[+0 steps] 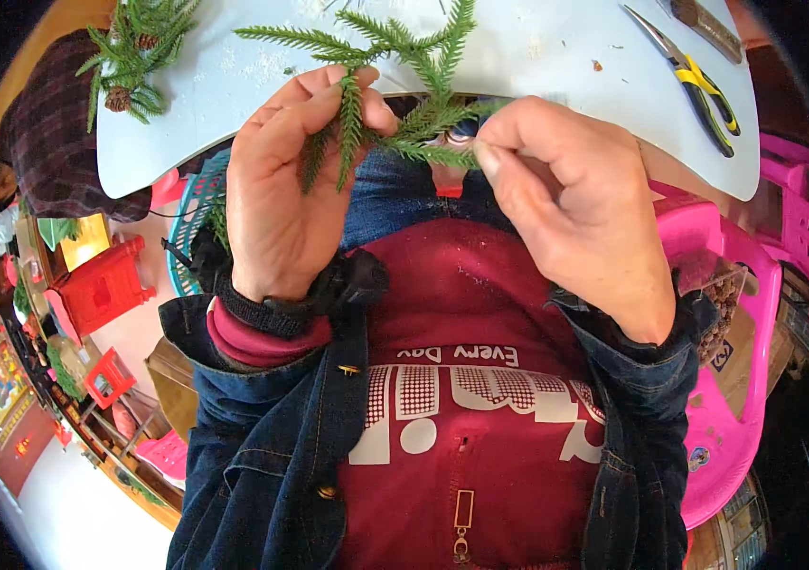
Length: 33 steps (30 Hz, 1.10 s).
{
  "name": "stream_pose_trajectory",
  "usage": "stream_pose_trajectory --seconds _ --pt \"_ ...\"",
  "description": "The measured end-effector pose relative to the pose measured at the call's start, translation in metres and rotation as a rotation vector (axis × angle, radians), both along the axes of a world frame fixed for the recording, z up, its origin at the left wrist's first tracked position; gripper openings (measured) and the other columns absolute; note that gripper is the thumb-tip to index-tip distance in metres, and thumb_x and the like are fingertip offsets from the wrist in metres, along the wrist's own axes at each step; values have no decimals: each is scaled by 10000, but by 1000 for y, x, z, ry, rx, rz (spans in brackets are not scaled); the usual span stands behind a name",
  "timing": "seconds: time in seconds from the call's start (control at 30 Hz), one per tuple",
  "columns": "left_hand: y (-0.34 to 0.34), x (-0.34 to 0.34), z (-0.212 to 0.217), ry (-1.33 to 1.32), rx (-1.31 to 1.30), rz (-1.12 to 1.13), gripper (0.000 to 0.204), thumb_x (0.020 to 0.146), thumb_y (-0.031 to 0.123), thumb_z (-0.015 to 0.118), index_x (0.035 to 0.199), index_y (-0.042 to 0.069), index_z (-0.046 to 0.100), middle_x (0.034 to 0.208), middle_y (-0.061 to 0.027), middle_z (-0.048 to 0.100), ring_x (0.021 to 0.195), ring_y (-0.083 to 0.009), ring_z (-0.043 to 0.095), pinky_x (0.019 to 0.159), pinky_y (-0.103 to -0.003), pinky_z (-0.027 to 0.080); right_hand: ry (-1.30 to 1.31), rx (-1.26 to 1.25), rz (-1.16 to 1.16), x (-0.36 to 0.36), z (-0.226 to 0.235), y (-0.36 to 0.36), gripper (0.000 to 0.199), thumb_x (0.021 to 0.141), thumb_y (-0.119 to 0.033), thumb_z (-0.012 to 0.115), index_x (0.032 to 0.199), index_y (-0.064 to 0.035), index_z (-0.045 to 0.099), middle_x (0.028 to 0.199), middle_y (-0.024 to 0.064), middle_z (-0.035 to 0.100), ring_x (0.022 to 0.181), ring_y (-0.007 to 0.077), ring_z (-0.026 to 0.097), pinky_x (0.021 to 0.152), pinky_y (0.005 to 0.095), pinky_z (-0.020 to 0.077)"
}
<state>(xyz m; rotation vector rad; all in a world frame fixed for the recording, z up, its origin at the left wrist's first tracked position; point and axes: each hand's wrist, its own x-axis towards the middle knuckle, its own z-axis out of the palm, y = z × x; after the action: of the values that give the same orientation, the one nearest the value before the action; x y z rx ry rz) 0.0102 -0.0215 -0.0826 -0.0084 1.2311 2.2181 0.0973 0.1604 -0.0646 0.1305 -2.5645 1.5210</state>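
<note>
Above my lap, at the near edge of the table, both hands are on a green artificial pine branch (438, 81) with several needled twigs. My left hand (289, 180) grips it near its middle, thumb and fingers closed round the stems, with twigs hanging down in front of the palm. The tip of one twig is pinched between thumb and forefinger of my right hand (575, 190). The other fingers of that hand are curled in. Part of the branch is hidden behind my left fingers.
On the white table (205, 71), a finished-looking pine sprig with brown cones (134, 71) lies at the left. Yellow-and-black pliers (694, 85) rest at the right. A teal basket (191, 218) stands below the table's left side; a pink chair (737, 370) is at my right.
</note>
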Motion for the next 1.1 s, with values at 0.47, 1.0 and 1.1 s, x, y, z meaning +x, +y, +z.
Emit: stream_pose_trajectory --seconds 0.47,1.0,1.1 --pt "6 9 4 9 185 -2 111 880 90 470 864 6 541 682 -37 477 726 -164 490 808 -311 414 -12 53 -82 -1 -5 -7 35 824 32 574 805 9 556 596 3 456 524 45 394 475 208 334" --pt "4 7 -10 155 -94 143 170 893 116 562 766 4 555 601 5 442 613 -117 461 672 -265 406 -48 43 40 13 4 3 90 773 100 539 803 15 539 644 50 484 533 98 447 494 229 363" --pt "6 8 -8 168 -119 166 163 894 109 552 778 -6 552 612 -1 453 616 -119 460 656 -258 395 -67 10 51 16 7 6 82 788 96 540 808 17 539 661 40 491 560 87 452 510 220 366"
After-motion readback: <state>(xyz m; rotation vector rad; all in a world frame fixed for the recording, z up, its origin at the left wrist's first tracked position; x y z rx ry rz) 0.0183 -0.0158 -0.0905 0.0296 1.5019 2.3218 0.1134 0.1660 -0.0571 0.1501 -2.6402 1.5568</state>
